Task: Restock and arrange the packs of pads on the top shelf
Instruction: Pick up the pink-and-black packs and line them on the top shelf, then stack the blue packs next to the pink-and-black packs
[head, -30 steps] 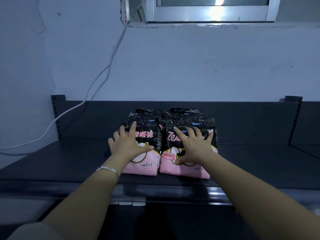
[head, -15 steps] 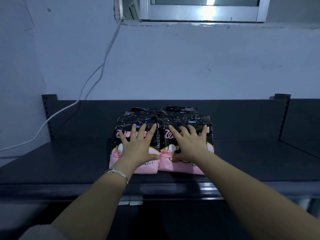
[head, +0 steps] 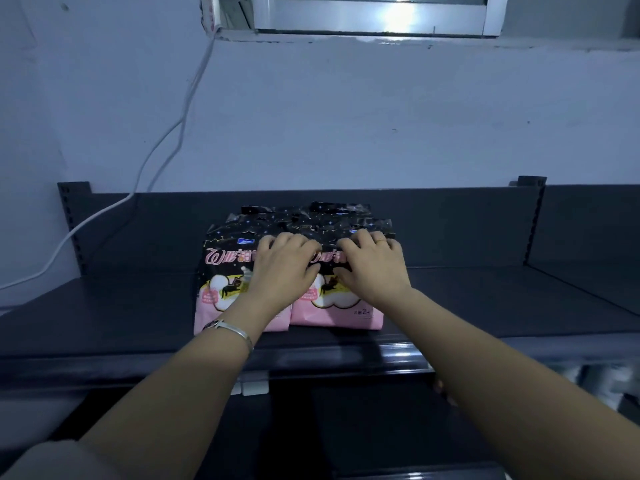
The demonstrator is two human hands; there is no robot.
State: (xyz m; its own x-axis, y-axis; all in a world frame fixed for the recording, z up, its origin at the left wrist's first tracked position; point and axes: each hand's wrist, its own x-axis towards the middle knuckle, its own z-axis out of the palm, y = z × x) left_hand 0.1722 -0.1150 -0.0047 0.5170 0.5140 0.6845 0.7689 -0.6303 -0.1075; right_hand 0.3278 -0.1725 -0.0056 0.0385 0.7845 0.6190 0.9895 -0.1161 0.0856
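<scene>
Two black-and-pink packs of pads stand side by side at the front of the dark top shelf (head: 104, 317), with more of the same packs (head: 339, 211) lined up behind them. My left hand (head: 282, 268) lies on the left front pack (head: 221, 271), its fingers curled over the top edge. On the right front pack (head: 346, 306), my right hand (head: 372, 268) grips the top edge the same way. The two hands sit close together near the seam between the packs.
The shelf's dark back panel and a slotted upright (head: 533, 220) stand behind the packs. A white cable (head: 166, 140) runs down the wall at the left from a window (head: 381, 15). A glossy price rail (head: 398, 355) edges the shelf front.
Both hands had flat, spread fingers on the pack fronts; they have slid up and curled over the top edges. The left hand has shifted right, uncovering the left pack's front.
</scene>
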